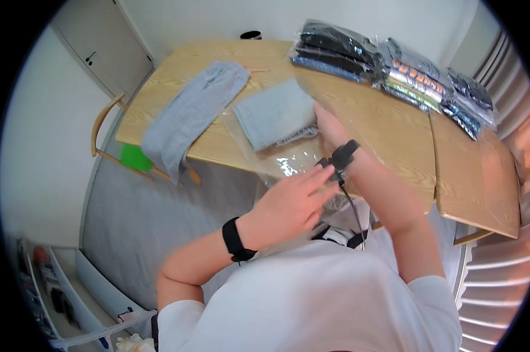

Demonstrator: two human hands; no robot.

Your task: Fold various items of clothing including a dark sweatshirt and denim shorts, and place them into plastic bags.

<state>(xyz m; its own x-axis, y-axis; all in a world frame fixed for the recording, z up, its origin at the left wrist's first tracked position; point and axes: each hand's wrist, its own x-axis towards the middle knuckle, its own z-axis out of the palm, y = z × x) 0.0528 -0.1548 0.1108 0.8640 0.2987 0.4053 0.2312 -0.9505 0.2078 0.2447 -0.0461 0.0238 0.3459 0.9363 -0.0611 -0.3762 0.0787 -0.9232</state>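
A folded piece of light-blue denim (pixel 277 114), apparently jeans, lies on the wooden table with a clear plastic bag (pixel 288 161) around or under it. My right hand (pixel 332 126) grips its right edge, the fingers partly hidden; whether the hand is inside the bag I cannot tell. My left hand (pixel 294 202) is slightly blurred, its fingers stretched out over the near end of the bag. Its fingertips reach the black device strapped to my right wrist. Left of the denim, grey-blue trousers (pixel 194 111) lie lengthwise, with one end hanging over the table's near edge.
Bagged folded clothes in stacks (pixel 335 53) line the back right of the table (pixel 388 126). A wooden chair (pixel 95 132) with something green on it stands at the left. White fabric bins (pixel 95 293) sit at lower left; a pale curtain (pixel 493 293) hangs at right.
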